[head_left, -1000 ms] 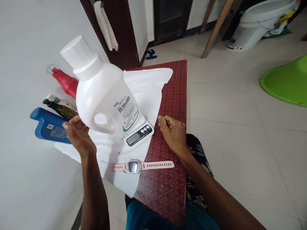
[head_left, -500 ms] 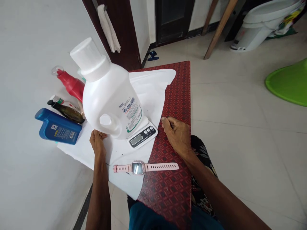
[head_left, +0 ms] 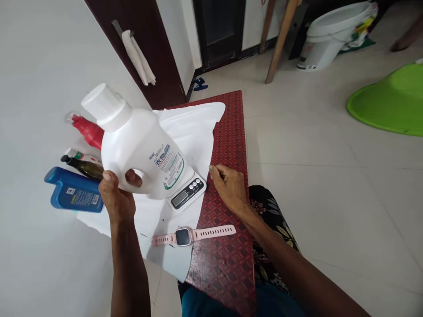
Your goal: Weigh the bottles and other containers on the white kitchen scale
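Note:
A large white laundry detergent bottle (head_left: 142, 145) with a white cap stands at the back of a white digital kitchen scale (head_left: 188, 193). My left hand (head_left: 117, 193) grips the bottle's handle, fingertips showing through the handle hole and thumb on the outer side. Resting on the red patterned tabletop, my right hand (head_left: 230, 185) is closed with its fingers curled, and nothing shows in it. It lies just right of the scale, apart from it. A pink-strapped smartwatch (head_left: 183, 237) is laid out flat in front of the scale.
Left of the detergent, along the wall, are a blue bottle (head_left: 74, 193), a dark bottle (head_left: 84, 167) and a red bottle (head_left: 87, 132). White paper (head_left: 194, 119) covers part of the red table (head_left: 228, 132). A green chair (head_left: 390, 101) and white bucket (head_left: 325, 39) stand beyond on the right.
My left hand has risen from beside the bottle's base and taken hold of its handle. My right hand stays closed on the table. The whole view has shifted somewhat.

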`<state>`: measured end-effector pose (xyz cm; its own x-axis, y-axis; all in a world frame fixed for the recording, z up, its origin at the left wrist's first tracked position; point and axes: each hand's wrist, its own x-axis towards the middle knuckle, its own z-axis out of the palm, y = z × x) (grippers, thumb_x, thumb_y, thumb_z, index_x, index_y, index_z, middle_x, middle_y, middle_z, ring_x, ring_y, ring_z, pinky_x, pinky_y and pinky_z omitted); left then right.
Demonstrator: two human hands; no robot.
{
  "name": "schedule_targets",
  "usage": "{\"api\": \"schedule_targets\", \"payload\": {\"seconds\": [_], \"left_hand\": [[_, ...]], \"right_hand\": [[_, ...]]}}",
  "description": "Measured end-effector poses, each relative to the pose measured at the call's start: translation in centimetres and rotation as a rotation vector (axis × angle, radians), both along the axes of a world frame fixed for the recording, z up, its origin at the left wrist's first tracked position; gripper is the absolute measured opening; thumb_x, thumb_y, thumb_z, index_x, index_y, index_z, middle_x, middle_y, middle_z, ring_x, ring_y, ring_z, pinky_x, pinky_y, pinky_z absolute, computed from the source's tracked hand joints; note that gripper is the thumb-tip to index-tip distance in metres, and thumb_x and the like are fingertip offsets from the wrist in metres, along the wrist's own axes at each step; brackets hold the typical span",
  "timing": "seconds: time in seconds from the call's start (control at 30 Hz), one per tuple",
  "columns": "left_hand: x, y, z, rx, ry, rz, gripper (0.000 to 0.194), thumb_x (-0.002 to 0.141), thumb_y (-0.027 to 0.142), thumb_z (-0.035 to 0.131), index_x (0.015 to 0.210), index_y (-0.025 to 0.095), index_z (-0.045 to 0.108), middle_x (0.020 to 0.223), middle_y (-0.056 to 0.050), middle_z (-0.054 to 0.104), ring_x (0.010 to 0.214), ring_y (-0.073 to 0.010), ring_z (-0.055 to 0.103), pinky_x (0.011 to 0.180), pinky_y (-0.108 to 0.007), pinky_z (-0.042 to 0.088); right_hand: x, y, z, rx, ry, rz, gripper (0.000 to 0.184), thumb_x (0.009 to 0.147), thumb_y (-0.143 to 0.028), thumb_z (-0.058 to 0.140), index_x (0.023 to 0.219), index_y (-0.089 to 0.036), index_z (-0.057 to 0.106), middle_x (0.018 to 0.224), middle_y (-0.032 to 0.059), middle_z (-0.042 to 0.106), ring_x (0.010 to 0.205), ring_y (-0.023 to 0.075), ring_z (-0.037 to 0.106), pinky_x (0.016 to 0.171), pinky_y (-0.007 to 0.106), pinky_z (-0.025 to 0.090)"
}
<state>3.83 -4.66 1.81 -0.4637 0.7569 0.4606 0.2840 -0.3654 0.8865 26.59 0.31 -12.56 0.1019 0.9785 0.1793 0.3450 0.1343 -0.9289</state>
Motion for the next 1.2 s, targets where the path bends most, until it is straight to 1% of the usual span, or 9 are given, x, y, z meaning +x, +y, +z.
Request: {"api": "schedule_targets", "payload": {"seconds": [0.13,0.3,0.4,0.5,0.57,0.67,0.8,1.03,1.2], "left_hand": [[1.6,1.4,1.2,-0.069,-0.109,0.009,0.071,0.061,0.073,0.095,0.069,0.025,0.044,0.058,0.008,0.032,0.047,-0.0088,0.032,0.044,-0.027,0.026],[3.8,3.7,3.5,0.026,-0.101,0.123,0.059,0.068,0.060,0.090,0.074,0.024,0.044,0.059,0.008,0.034,0.049,-0.0075,0.028,0.042,-0.025,0.020],[5.6,6.9,5.1,0.108,-0.126,0.116,0.060,0.072,0.061,0.089,0.074,0.024,0.042,0.062,0.007,0.033,0.051,-0.0071,0.027,0.043,-0.025,0.020],[7.6,11.7,5.5,0.120,-0.148,0.111,0.060,0.084,0.063,0.083,0.073,0.025,0.038,0.063,0.006,0.031,0.052,-0.0074,0.027,0.044,-0.025,0.021],[9.0,15.3,4.8,0.087,-0.130,0.109,0.057,0.089,0.063,0.079,0.074,0.025,0.039,0.063,0.005,0.032,0.053,-0.0087,0.030,0.045,-0.026,0.024],[11.0,20.1,2.8,0.066,-0.121,0.106,0.059,0.086,0.065,0.082,0.074,0.026,0.039,0.062,0.005,0.036,0.053,-0.0103,0.035,0.046,-0.028,0.028],[13.1,24.1,0.2,0.002,-0.108,0.120,0.058,0.088,0.064,0.081,0.074,0.026,0.039,0.062,0.006,0.037,0.053,-0.0107,0.043,0.048,-0.029,0.033],[14.5,25.3,-2.3,-0.021,-0.104,0.148,0.052,0.098,0.063,0.070,0.076,0.027,0.040,0.062,0.007,0.036,0.056,-0.0130,0.049,0.052,-0.030,0.041],[12.7,25.2,-3.6,-0.032,0.013,0.132,0.056,0.096,0.071,0.071,0.074,0.025,0.048,0.068,0.001,0.051,0.069,-0.0195,0.064,0.065,-0.036,0.055]], "right_hand": [[0.0,0.2,0.1,-0.008,-0.028,0.013,0.046,0.105,-0.046,0.048,0.063,-0.026,0.049,0.059,0.0019,0.060,0.055,0.0167,0.045,0.064,0.034,0.026],[0.1,0.3,0.7,-0.059,-0.130,0.027,0.042,0.108,-0.035,0.052,0.068,-0.024,0.061,0.066,0.0044,0.071,0.059,0.0176,0.056,0.066,0.034,0.027],[0.2,0.2,1.0,-0.077,-0.180,0.050,0.040,0.110,-0.034,0.053,0.075,-0.024,0.068,0.072,0.0054,0.076,0.064,0.0186,0.063,0.066,0.033,0.028],[0.3,0.1,1.1,-0.093,-0.199,0.064,0.039,0.112,-0.033,0.052,0.081,-0.023,0.073,0.080,0.0076,0.081,0.070,0.0198,0.070,0.068,0.033,0.030],[0.3,0.1,1.2,-0.107,-0.203,0.067,0.039,0.113,-0.032,0.051,0.083,-0.023,0.075,0.085,0.0088,0.084,0.074,0.0204,0.074,0.069,0.033,0.031],[0.2,0.1,1.3,-0.122,-0.201,0.065,0.039,0.114,-0.030,0.051,0.085,-0.023,0.076,0.092,0.0092,0.086,0.079,0.0201,0.077,0.070,0.033,0.031],[0.3,0.1,1.4,-0.141,-0.184,0.079,0.038,0.114,-0.030,0.052,0.087,-0.022,0.076,0.093,0.0095,0.086,0.080,0.0191,0.078,0.070,0.032,0.032],[0.1,0.1,0.6,-0.116,-0.131,0.063,0.040,0.112,-0.032,0.048,0.083,-0.021,0.073,0.085,0.0091,0.084,0.071,0.0176,0.072,0.070,0.033,0.031],[0.2,-0.2,-0.3,-0.048,-0.043,0.040,0.045,0.106,-0.044,0.045,0.071,-0.023,0.062,0.066,0.0074,0.072,0.057,0.0177,0.055,0.067,0.035,0.028]]}}
